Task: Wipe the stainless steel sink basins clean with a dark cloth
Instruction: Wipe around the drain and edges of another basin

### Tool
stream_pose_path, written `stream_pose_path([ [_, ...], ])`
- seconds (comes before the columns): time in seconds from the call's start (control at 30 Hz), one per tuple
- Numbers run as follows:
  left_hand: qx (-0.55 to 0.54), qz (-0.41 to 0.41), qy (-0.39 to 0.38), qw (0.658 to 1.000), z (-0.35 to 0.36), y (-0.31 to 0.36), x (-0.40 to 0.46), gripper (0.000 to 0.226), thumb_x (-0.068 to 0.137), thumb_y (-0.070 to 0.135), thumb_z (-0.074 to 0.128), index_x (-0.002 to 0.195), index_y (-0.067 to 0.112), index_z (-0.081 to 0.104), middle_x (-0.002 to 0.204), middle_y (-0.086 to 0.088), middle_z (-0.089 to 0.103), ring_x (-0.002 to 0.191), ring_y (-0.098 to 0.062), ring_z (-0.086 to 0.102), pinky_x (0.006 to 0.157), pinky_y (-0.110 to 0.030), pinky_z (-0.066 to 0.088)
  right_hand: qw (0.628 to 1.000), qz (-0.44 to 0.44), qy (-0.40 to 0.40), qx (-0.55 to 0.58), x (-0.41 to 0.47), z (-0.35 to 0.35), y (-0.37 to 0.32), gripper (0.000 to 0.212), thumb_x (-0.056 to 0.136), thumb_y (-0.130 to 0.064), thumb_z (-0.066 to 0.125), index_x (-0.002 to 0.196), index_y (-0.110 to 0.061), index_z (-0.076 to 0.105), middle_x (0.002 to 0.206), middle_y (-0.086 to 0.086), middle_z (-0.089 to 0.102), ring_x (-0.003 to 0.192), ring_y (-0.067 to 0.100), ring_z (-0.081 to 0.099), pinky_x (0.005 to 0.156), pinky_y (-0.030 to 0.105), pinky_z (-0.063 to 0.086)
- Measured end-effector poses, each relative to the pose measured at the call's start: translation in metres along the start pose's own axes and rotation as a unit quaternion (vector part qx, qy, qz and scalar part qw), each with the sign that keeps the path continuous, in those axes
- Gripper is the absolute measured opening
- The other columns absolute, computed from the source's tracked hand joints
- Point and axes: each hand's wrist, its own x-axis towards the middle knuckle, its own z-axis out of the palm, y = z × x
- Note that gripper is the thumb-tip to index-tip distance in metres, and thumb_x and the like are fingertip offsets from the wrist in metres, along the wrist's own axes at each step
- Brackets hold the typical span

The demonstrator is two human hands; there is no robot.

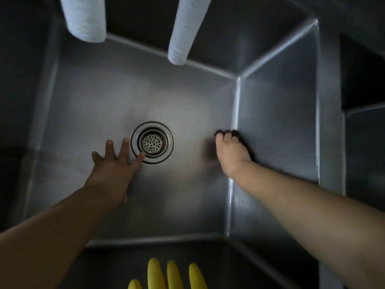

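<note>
Head view, right hand [230,151]: fingers curled over the dark cloth [210,152], pressing it to the basin [187,97] floor.
Cloth position: under that palm, beside the right wall's seam.
Left hand [113,163]: spread flat, holding nothing, fingertips touching the drain strainer [152,142].
Handling: cloth looks soft, light; likely bunches, so keep the palm on top.

Both bare forearms reach down toward the drain [152,143], the left hand [113,166] flat with fingers spread, its fingertips just left of and touching the drain's rim, while the right hand [231,151], well right of the drain, curls its fingers over the dark cloth [226,133].
</note>
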Motion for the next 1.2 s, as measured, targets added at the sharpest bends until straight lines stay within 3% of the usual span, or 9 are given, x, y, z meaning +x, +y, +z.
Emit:
stream_pose_path([
  [0.1,-0.008,0.001,-0.006,1.0,-0.005,0.0,-0.004,0.112,0.075,0.044,0.071,0.147,0.033,-0.015,0.151,-0.021,-0.027,0.137,-0.052,-0.009,0.107,-0.059,0.023,0.994,-0.05,-0.072,-0.072,-0.062,0.0,-0.011,0.025,0.075,-0.014,0.044,0.076,-0.015,0.069,0.072,0.006,0.067,0.06,0.014,0.064,0.05,0.022,0.05],
  [0.2,-0.011,-0.006,-0.001,1.0,-0.009,0.002,-0.007,0.104,0.081,0.034,0.067,0.148,0.031,-0.012,0.152,-0.02,-0.025,0.137,-0.053,-0.008,0.108,-0.06,0.022,0.962,-0.194,-0.193,-0.008,-0.094,0.016,-0.011,0.027,0.088,-0.005,0.047,0.114,-0.004,0.055,0.115,0.022,0.056,0.101,0.034,0.057,0.083,0.04,0.048],
  [0.33,-0.01,-0.007,0.0,1.0,-0.009,0.002,-0.008,0.1,0.082,0.033,0.065,0.148,0.032,-0.011,0.152,-0.02,-0.024,0.137,-0.053,-0.009,0.108,-0.062,0.021,0.934,-0.244,-0.259,-0.034,-0.107,0.019,-0.005,0.029,0.093,-0.015,0.048,0.12,-0.007,0.056,0.123,0.015,0.056,0.116,0.034,0.045,0.093,0.036,0.035],
  [0.47,-0.005,-0.006,-0.003,1.0,-0.006,0.002,-0.007,0.107,0.078,0.039,0.068,0.147,0.032,-0.013,0.151,-0.021,-0.025,0.136,-0.053,-0.008,0.107,-0.062,0.022,0.943,-0.278,-0.151,-0.108,-0.075,-0.011,0.025,0.025,0.089,-0.022,0.053,0.108,-0.012,0.065,0.111,0.006,0.062,0.112,0.032,0.045,0.091,0.036,0.038],
  [0.57,0.001,-0.004,-0.005,1.0,-0.007,0.002,-0.007,0.112,0.074,0.046,0.07,0.147,0.032,-0.014,0.151,-0.021,-0.025,0.137,-0.053,-0.007,0.107,-0.062,0.022,0.966,-0.2,-0.051,-0.156,-0.022,-0.044,0.065,0.03,0.087,-0.028,0.054,0.111,-0.015,0.065,0.12,0.005,0.057,0.12,0.032,0.04,0.09,0.036,0.035],
  [0.7,-0.002,-0.004,-0.005,1.0,-0.007,0.002,-0.008,0.114,0.073,0.049,0.071,0.147,0.032,-0.013,0.151,-0.021,-0.025,0.137,-0.053,-0.006,0.107,-0.062,0.022,0.98,-0.075,-0.09,-0.159,0.021,-0.068,0.097,0.046,0.087,-0.032,0.06,0.131,-0.025,0.052,0.15,0.014,0.031,0.142,0.036,0.012,0.115,0.043,0.012],
  [0.8,-0.004,-0.001,-0.004,1.0,-0.008,0.003,-0.009,0.115,0.072,0.052,0.071,0.147,0.032,-0.014,0.151,-0.021,-0.025,0.137,-0.052,-0.006,0.107,-0.061,0.024,0.996,-0.035,-0.083,-0.022,0.003,-0.054,0.085,0.042,0.093,-0.022,0.052,0.13,-0.003,0.05,0.136,0.02,0.046,0.13,0.034,0.037,0.109,0.034,0.026],
  [0.9,0.003,0.0,0.0,1.0,-0.009,0.002,-0.011,0.115,0.072,0.054,0.07,0.147,0.032,-0.013,0.151,-0.021,-0.023,0.137,-0.052,-0.004,0.107,-0.06,0.025,0.992,-0.08,-0.093,0.028,-0.046,-0.036,0.058,0.03,0.091,-0.02,0.054,0.116,-0.005,0.06,0.118,0.014,0.059,0.11,0.031,0.053,0.094,0.03,0.04],
  [1.2,-0.01,0.003,0.007,1.0,-0.01,0.003,-0.012,0.106,0.077,0.049,0.067,0.148,0.032,-0.01,0.151,-0.021,-0.021,0.136,-0.053,-0.004,0.107,-0.061,0.025,0.927,-0.216,-0.305,0.024,-0.148,-0.008,0.028,0.025,0.09,-0.018,0.055,0.111,-0.007,0.063,0.113,0.013,0.06,0.108,0.031,0.054,0.092,0.031,0.043],
])
